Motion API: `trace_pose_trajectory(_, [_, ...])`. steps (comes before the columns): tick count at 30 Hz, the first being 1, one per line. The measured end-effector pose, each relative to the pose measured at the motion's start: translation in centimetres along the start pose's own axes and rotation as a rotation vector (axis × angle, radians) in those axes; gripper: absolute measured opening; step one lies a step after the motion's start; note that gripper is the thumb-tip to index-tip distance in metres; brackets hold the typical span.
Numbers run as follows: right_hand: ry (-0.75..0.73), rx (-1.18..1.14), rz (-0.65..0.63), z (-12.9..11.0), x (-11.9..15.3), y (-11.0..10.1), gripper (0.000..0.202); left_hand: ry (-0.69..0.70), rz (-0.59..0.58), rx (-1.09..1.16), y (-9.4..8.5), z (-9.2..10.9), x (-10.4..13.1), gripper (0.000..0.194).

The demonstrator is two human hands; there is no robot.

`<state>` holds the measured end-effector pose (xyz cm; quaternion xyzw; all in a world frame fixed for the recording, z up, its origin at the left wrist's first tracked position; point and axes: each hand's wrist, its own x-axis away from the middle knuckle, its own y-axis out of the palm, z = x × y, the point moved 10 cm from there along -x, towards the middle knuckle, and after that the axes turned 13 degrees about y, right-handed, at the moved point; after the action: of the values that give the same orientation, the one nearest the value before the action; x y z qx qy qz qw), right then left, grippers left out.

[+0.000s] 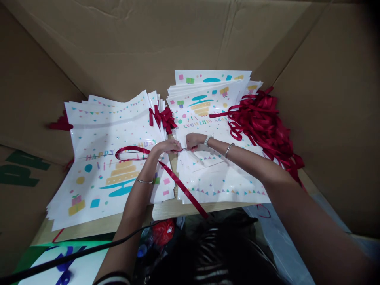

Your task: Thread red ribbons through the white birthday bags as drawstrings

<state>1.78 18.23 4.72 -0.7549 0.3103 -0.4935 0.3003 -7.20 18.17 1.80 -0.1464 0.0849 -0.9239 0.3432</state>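
Observation:
My left hand (171, 146) is closed in a pinch on a red ribbon (187, 190). From there the ribbon makes a loop over the left stack of bags, and its tail hangs past the table edge. My right hand (194, 141) is a closed fist beside it, above the right stack. A thin metal loop (184, 149) shows in the small gap between the hands, seemingly held by the right fingers; its other end is hidden. Beneath the hands lie white printed birthday bags (225, 180), and another stack of bags (95, 138) lies to the left.
A heap of loose red ribbons (261, 118) covers the right stack's far right side. Short red ribbon ends (164, 118) stick out of the left stack. Cardboard walls (148, 43) enclose the table (175, 209). A black cable (89, 251) crosses the lower left.

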Motion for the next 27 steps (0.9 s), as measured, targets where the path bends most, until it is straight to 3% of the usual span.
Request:
trace_pose_trajectory(6, [-0.081, -0.163, 0.137, 1.3, 2.3, 0.0, 0.016, -0.032, -0.017, 0.024, 0.4, 0.4, 0.6, 0.031])
trace_pose_trajectory(12, [-0.169, -0.293, 0.173, 1.6, 2.7, 1.2, 0.014, -0.06, -0.036, 0.045, 0.6, -0.2, 0.7, 0.037])
trace_pose_trajectory(21, [-0.145, -0.044, 0.344, 1.5, 3.5, 2.2, 0.02, -0.058, -0.034, 0.07, 1.3, 0.3, 0.9, 0.037])
trace_pose_trajectory(27, [-0.131, 0.004, 0.384, 1.9, 2.8, 3.1, 0.021, -0.056, -0.06, 0.058, 1.9, 0.9, 0.9, 0.035])
